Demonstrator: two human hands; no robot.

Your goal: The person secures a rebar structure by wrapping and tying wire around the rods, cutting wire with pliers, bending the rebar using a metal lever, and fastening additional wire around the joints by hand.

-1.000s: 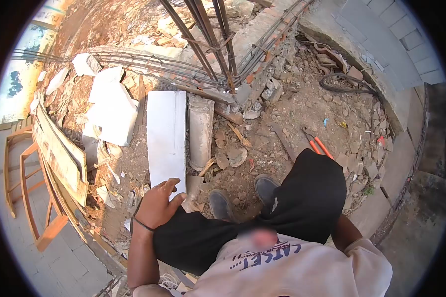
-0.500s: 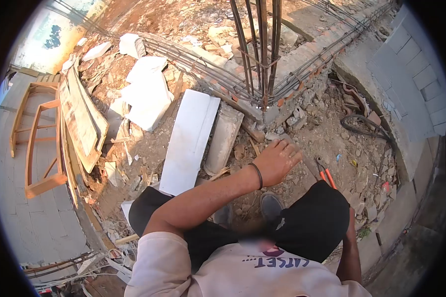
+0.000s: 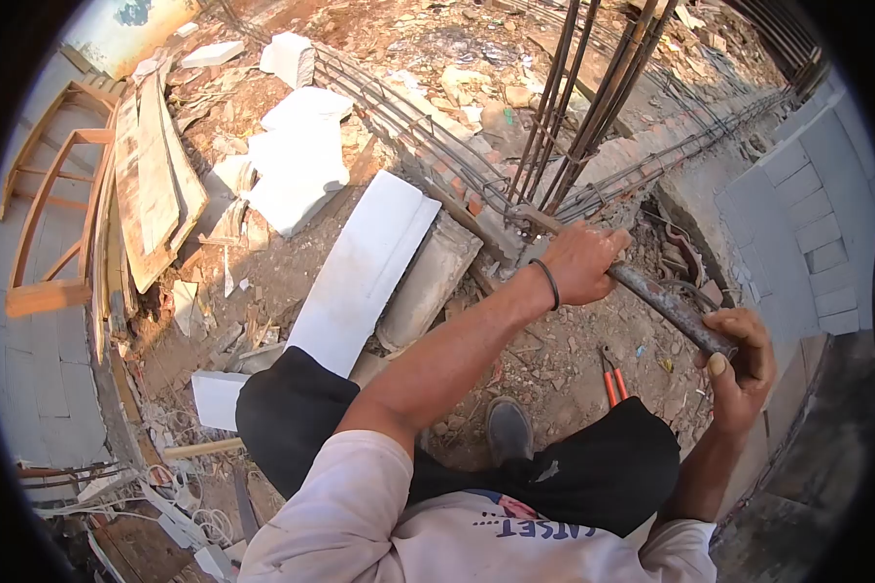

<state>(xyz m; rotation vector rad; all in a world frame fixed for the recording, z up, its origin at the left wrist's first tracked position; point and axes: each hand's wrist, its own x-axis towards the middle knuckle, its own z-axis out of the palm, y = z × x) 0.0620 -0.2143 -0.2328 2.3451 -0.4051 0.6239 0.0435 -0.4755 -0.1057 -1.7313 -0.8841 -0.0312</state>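
My left hand (image 3: 585, 264) is wrapped round a long, rusty metal pipe (image 3: 666, 309), which slants from the steel bars down to the right. The pipe's far end lies at the foot of the upright rebar (image 3: 598, 107); whether it touches the bars I cannot tell. At the near end, my right hand (image 3: 746, 364) grips the pipe between thumb and fingers. Pliers or cutters with orange handles (image 3: 615, 387) lie on the ground below the pipe, beside my knee.
A white board (image 3: 365, 267) and a concrete block (image 3: 428, 282) lie to the left. Further left are wooden boards (image 3: 156, 189) and a wooden frame (image 3: 53, 296). Horizontal rebar (image 3: 408, 121) runs along the brick footing. A grey block wall (image 3: 817, 209) stands at right.
The pipe now shows in both hands. My left hand has moved up and right and closed round it; my right hand has risen from beside my knee. The view has shifted.
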